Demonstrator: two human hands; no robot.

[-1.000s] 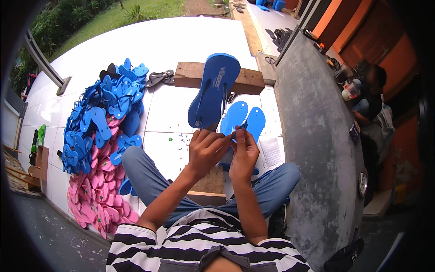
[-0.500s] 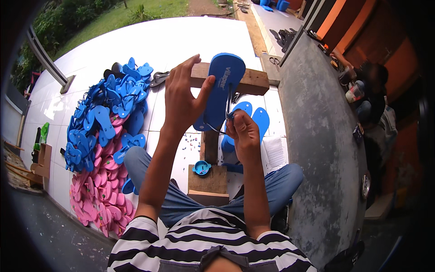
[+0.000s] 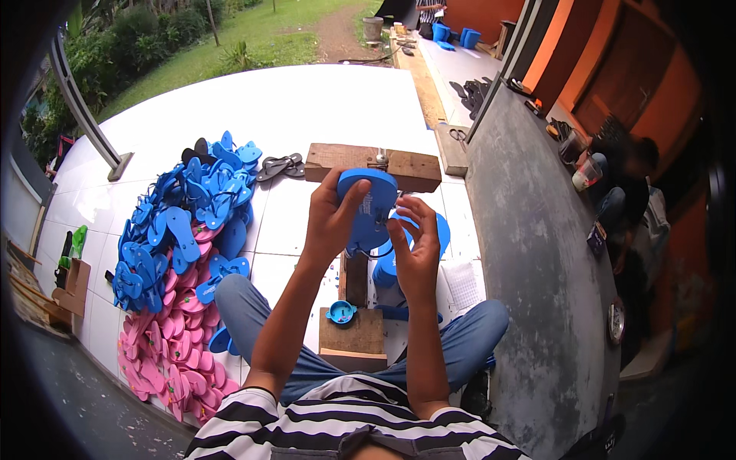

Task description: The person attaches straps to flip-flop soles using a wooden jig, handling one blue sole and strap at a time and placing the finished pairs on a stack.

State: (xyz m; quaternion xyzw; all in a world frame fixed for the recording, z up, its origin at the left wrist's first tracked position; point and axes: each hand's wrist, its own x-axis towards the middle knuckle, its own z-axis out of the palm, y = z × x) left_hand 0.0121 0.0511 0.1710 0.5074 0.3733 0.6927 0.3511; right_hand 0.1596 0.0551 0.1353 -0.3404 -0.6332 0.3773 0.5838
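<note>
Flip-flop (image 3: 368,207) is up in front of the wood beam (image 3: 420,170), with the left hand (image 3: 328,222) clamped on its side, thumb over the top. Right hand (image 3: 414,245) is just beside it, thumb and fingers apart; can't really tell if they're touching.

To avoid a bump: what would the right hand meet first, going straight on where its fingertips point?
Probably the blue sandal held in the left hand, though depth is unclear.

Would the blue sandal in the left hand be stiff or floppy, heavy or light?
The sandal likely flexes but springs back: it looks thick and foam-like. It is probably light, since the left hand holds it up near one end.
</note>
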